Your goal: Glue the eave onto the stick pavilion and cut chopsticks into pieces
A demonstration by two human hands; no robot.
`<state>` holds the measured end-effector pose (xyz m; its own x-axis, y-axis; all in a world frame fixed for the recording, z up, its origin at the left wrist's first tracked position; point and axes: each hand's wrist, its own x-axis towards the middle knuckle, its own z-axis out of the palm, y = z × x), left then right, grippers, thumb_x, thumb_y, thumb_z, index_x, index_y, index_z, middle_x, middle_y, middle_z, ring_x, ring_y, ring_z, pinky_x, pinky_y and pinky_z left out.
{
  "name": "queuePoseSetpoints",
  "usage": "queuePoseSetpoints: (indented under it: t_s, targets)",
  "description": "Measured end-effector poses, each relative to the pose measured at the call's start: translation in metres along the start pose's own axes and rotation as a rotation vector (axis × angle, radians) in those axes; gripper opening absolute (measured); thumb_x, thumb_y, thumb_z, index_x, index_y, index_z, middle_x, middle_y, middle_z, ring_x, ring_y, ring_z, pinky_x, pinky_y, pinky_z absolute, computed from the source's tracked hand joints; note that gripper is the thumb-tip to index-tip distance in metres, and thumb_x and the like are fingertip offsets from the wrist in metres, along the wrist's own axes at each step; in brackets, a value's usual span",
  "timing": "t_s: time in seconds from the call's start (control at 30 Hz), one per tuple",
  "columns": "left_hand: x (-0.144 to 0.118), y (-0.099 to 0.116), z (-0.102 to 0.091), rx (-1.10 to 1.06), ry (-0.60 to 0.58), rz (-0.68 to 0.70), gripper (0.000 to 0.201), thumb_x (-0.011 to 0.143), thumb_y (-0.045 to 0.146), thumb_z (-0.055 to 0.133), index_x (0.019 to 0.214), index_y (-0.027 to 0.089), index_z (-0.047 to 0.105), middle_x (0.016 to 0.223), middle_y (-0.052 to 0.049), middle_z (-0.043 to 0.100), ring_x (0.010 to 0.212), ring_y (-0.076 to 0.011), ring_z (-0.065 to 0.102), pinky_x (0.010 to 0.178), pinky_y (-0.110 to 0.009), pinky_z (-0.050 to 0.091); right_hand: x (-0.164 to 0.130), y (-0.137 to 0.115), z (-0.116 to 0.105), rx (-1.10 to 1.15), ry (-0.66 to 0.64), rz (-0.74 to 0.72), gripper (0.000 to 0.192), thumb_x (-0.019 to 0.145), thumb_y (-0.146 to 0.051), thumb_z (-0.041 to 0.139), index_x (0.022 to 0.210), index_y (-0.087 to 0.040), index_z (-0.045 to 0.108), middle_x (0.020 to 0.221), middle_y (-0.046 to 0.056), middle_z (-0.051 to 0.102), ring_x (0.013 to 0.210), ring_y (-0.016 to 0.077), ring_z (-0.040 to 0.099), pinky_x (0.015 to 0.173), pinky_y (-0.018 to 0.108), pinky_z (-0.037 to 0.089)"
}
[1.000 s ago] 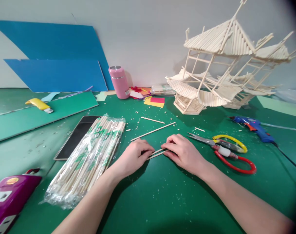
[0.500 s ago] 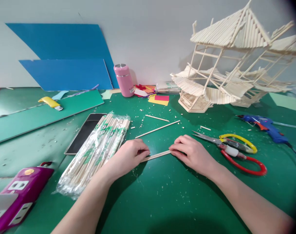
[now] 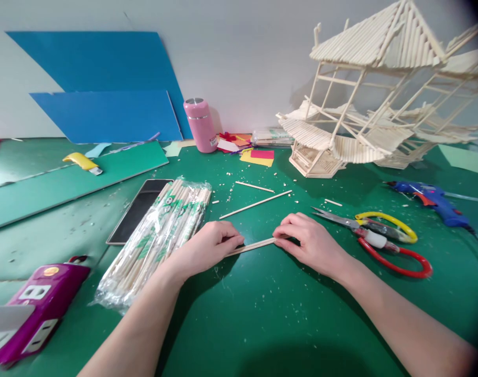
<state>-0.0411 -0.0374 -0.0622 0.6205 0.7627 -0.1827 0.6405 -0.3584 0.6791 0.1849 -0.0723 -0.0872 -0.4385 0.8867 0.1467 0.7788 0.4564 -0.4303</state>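
Note:
Two thin wooden sticks [image 3: 254, 245] lie side by side on the green mat [image 3: 262, 314], pinched at both ends. My left hand [image 3: 207, 246] grips their left end and my right hand [image 3: 307, 241] grips their right end. A clear plastic bag of wooden sticks [image 3: 160, 235] lies just left of my left hand. Scissors [image 3: 376, 238] with a yellow and a red handle rest just right of my right hand.
Loose sticks [image 3: 257, 203] lie beyond my hands. A stick-built pagoda model [image 3: 365, 104] stands at the back right, a blue glue gun [image 3: 431, 200] to its right. A phone [image 3: 140, 209], pink bottle [image 3: 202, 125], yellow knife [image 3: 82, 162], blue boards [image 3: 105, 115] and purple power strip [image 3: 30, 303] sit left.
The two sticks, slightly splayed a second ago, now lie pressed together. My hands have moved a little apart along them, and the view has shifted slightly.

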Motion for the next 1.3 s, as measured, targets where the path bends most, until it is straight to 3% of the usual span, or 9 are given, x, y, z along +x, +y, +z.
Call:
queuePoseSetpoints:
  t_s: [0.1, 0.2, 0.3, 0.5, 0.83, 0.97, 1.07, 1.17, 1.3]
  targets:
    - [0.000, 0.001, 0.002, 0.027, 0.005, 0.002, 0.026, 0.081, 0.030, 0.042, 0.065, 0.017, 0.057, 0.065, 0.000, 0.055, 0.062, -0.0113, 0.051, 0.056, -0.021, 0.039, -0.001, 0.001, -0.001, 0.030, 0.028, 0.011, 0.014, 0.081, -0.027, 0.053, 0.093, -0.021, 0.056, 0.088, 0.003, 0.057, 0.082, 0.0182, 0.049, 0.070, 0.030, 0.039]
    - [0.001, 0.002, 0.006, 0.086, 0.027, 0.020, 0.021, 0.079, 0.029, 0.045, 0.068, 0.017, 0.059, 0.065, 0.000, 0.055, 0.060, -0.0113, 0.050, 0.054, -0.021, 0.037, -0.004, 0.001, -0.004, 0.033, 0.028, 0.016, 0.008, 0.081, -0.026, 0.053, 0.084, -0.020, 0.056, 0.083, 0.003, 0.056, 0.079, 0.0175, 0.049, 0.068, 0.030, 0.039]
    - [0.002, 0.001, 0.010, 0.141, 0.049, 0.019, 0.018, 0.078, 0.028, 0.047, 0.070, 0.018, 0.060, 0.065, 0.001, 0.054, 0.058, -0.0112, 0.049, 0.052, -0.021, 0.036, -0.006, 0.001, -0.007, 0.010, -0.004, 0.008, 0.013, 0.083, -0.025, 0.050, 0.074, -0.020, 0.058, 0.078, 0.002, 0.056, 0.075, 0.0162, 0.049, 0.065, 0.028, 0.038]
    - [0.006, 0.000, 0.014, 0.226, 0.070, 0.034, 0.017, 0.077, 0.026, 0.048, 0.067, 0.018, 0.058, 0.064, 0.000, 0.053, 0.058, -0.0121, 0.048, 0.053, -0.021, 0.035, -0.008, 0.000, -0.014, -0.009, -0.069, 0.036, 0.013, 0.083, -0.027, 0.050, 0.074, -0.021, 0.057, 0.078, 0.000, 0.054, 0.076, 0.0154, 0.048, 0.065, 0.028, 0.038]
    - [0.005, 0.001, 0.011, 0.194, 0.082, 0.034, 0.030, 0.084, 0.029, 0.036, 0.065, 0.017, 0.056, 0.064, 0.000, 0.054, 0.060, -0.0119, 0.049, 0.055, -0.021, 0.036, -0.014, -0.005, -0.030, -0.019, -0.194, 0.062, 0.017, 0.085, -0.023, 0.047, 0.068, -0.019, 0.051, 0.073, -0.001, 0.055, 0.068, 0.0132, 0.049, 0.058, 0.025, 0.036]
    - [0.005, 0.000, 0.010, 0.171, 0.109, 0.011, 0.036, 0.086, 0.032, 0.031, 0.063, 0.017, 0.055, 0.061, 0.000, 0.053, 0.056, -0.0114, 0.047, 0.054, -0.021, 0.035, -0.024, 0.005, -0.048, 0.203, -0.177, 0.183, 0.015, 0.083, -0.026, 0.048, 0.070, -0.021, 0.053, 0.064, -0.003, 0.053, 0.056, 0.0105, 0.046, 0.050, 0.023, 0.034]
    - [0.005, -0.001, 0.011, 0.159, 0.120, 0.011, 0.036, 0.086, 0.033, 0.031, 0.067, 0.017, 0.056, 0.062, 0.000, 0.054, 0.056, -0.0115, 0.048, 0.054, -0.021, 0.035, -0.031, 0.014, -0.054, 0.515, 0.018, 0.335, 0.014, 0.082, -0.031, 0.049, 0.091, -0.022, 0.053, 0.069, -0.002, 0.053, 0.056, 0.0099, 0.047, 0.048, 0.022, 0.037]
    - [0.005, -0.001, 0.011, 0.183, 0.128, 0.005, 0.037, 0.086, 0.034, 0.030, 0.064, 0.017, 0.055, 0.059, 0.001, 0.052, 0.054, -0.0114, 0.046, 0.052, -0.021, 0.034, -0.035, 0.011, -0.044, 0.888, 0.227, 0.492, 0.018, 0.080, -0.032, 0.053, 0.093, -0.021, 0.051, 0.068, -0.004, 0.052, 0.051, 0.0070, 0.048, 0.046, 0.019, 0.040]
    - [0.005, -0.001, 0.013, 0.187, 0.155, 0.011, 0.033, 0.085, 0.032, 0.033, 0.067, 0.016, 0.057, 0.064, 0.000, 0.055, 0.059, -0.0124, 0.049, 0.055, -0.022, 0.035, -0.040, -0.015, -0.014, 1.325, 0.250, 0.667, 0.014, 0.077, -0.029, 0.059, 0.078, -0.018, 0.051, 0.070, -0.002, 0.059, 0.064, 0.0087, 0.058, 0.058, 0.018, 0.048]
